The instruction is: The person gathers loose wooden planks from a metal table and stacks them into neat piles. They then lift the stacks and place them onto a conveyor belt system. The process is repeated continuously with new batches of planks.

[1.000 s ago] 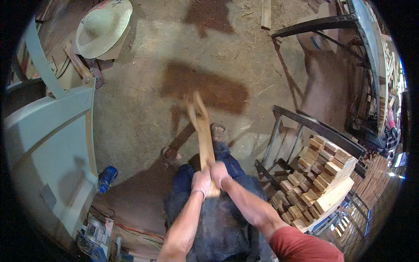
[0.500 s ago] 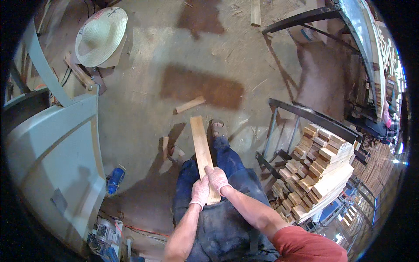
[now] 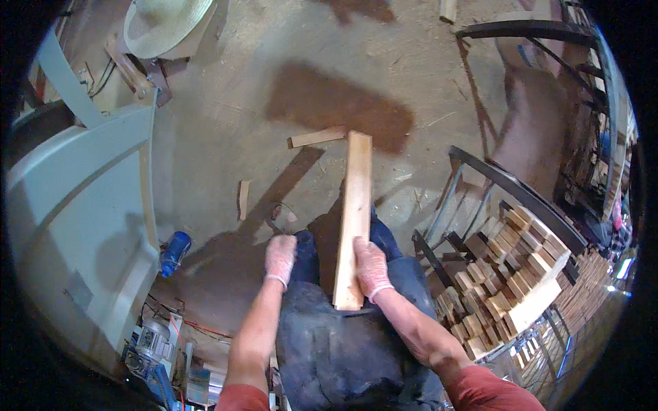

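Note:
A long pale wooden board (image 3: 356, 198) stretches out over my lap, its near end by my dark apron (image 3: 343, 342). Gripping its right edge, toward the near end, is my right hand (image 3: 372, 266), in a light knitted glove with the thumb on the upper face. My left hand (image 3: 280, 257), gloved alike, is off the board, to its left above my thigh. Its fingers are curled closed, and nothing shows in them.
A stack of wooden boards (image 3: 510, 267) rests beside a dark metal frame (image 3: 517, 185) on my right. To the left stand a pale green machine housing (image 3: 82, 205), a blue cylinder (image 3: 176, 253) and a motor (image 3: 154, 340). Wood offcuts (image 3: 317, 137) and a straw hat (image 3: 164, 24) lie ahead.
My left hand has let go of the board and moved left. My right hand has shifted right with the board, whose far end now points more straight ahead. The view has shifted too.

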Demonstrator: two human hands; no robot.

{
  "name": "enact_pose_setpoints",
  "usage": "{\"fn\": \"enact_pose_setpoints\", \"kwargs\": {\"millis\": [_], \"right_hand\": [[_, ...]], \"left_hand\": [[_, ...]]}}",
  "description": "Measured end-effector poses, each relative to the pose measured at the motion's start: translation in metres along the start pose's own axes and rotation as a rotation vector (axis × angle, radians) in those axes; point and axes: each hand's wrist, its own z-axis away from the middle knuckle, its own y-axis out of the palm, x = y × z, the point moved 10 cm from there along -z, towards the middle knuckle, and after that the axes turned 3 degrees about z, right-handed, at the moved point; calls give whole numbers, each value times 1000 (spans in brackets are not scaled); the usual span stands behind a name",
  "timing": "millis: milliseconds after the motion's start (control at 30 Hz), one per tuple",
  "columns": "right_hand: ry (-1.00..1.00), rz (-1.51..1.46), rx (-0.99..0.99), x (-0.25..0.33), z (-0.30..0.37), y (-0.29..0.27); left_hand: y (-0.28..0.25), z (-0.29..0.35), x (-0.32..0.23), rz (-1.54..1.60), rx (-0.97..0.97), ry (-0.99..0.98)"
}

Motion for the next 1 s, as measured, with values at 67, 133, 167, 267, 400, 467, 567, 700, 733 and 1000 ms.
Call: {"fn": "enact_pose_setpoints", "kwargs": {"millis": [67, 133, 167, 267, 400, 467, 567, 700, 733, 1000], "right_hand": [[160, -330, -8, 28, 8, -8], [165, -307, -2, 32, -7, -17], [156, -280, 19, 45, -10, -19], [127, -204, -25, 81, -15, -33], [174, -116, 14, 98, -23, -29], [167, -170, 129, 113, -23, -9], [219, -121, 81, 110, -30, -23], [138, -106, 68, 113, -31, -25], [109, -111, 87, 120, -28, -21], [13, -197, 175, 124, -15, -21]], "left_hand": [[-51, -71, 14, -264, -198, 135], [-100, -135, 31, -421, -398, 107], [-122, -163, 33, -568, -495, 78], [-126, -228, 11, -686, -554, -11], [-139, -293, 29, -765, -550, 48], [-196, -298, 85, -767, -654, 36], [-101, -302, 0, -846, -464, 357], [7, -248, -140, -1069, -477, 872], [20, -251, -155, -1094, -536, 1026], [151, -253, -249, -1321, -417, 862]]}}
